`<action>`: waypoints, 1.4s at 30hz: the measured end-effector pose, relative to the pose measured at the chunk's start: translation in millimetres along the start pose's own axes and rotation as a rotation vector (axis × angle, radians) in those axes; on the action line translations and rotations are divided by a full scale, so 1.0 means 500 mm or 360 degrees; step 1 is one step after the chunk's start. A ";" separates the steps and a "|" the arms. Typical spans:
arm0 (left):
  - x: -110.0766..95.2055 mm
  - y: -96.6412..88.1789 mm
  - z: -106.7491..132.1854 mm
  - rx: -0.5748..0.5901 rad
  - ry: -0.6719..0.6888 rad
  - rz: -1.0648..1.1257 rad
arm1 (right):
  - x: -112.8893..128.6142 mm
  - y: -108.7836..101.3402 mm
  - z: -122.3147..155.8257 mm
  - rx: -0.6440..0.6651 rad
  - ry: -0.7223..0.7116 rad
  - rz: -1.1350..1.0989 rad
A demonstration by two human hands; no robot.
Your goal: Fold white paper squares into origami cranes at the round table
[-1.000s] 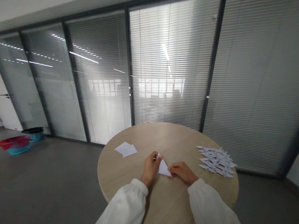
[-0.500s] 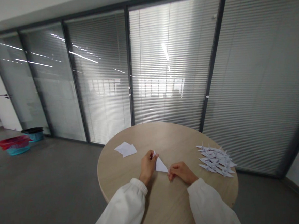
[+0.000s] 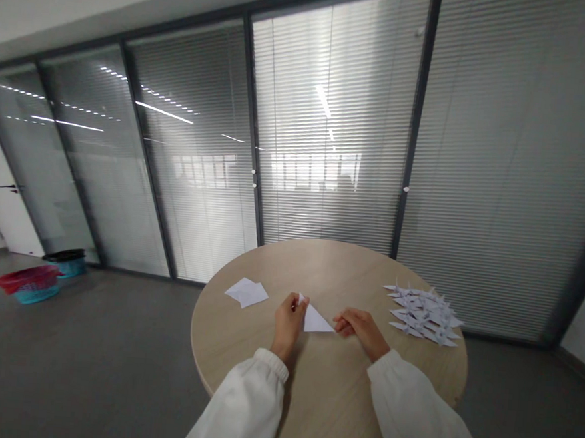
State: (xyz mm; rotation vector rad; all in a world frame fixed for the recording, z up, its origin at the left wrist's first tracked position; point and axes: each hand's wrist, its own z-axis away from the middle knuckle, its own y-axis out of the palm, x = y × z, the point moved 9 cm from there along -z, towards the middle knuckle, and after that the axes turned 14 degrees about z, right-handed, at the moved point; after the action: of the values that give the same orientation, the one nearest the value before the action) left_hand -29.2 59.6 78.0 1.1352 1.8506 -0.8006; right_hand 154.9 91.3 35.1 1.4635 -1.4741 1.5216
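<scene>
A white sheet of paper folded into a triangle is held above the near middle of the round wooden table. My left hand pinches its upper left corner between thumb and fingers. At the triangle's right tip, the curled fingers of my right hand close on the point. Left of my hands lie a few flat white paper sheets, partly overlapping. A cluster of several folded white paper pieces with sharp points sits on the table's right side.
Two turquoise bins stand on the floor at far left, one with a red liner, the other with a black liner. Glass partitions with blinds rise behind the table. A white door is at the far left.
My right hand has shifted slightly up and to the right with the triangle's tip, so its lower edge lies flatter. My left hand keeps its pinch and has barely moved.
</scene>
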 end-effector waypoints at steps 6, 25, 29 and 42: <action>0.000 0.058 0.020 0.0338 -0.0187 0.0441 | 0.039 0.016 0.010 0.0046 -0.0198 0.0174; -0.008 0.083 0.031 0.0482 -0.0290 0.0508 | 0.051 0.040 0.023 0.0259 -0.0298 0.0369; -0.001 0.076 0.028 0.0421 -0.0286 0.0453 | 0.058 0.047 0.027 0.0309 -0.0306 0.0363; 0.008 0.105 0.043 0.0616 -0.0448 0.0672 | 0.044 0.044 0.024 0.0264 -0.0259 0.0358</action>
State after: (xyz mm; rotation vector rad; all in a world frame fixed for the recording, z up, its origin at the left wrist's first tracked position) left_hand 24.3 64.4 58.7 1.5020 1.1948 -1.0291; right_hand 133.0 68.8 46.3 1.5930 -1.6904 1.7285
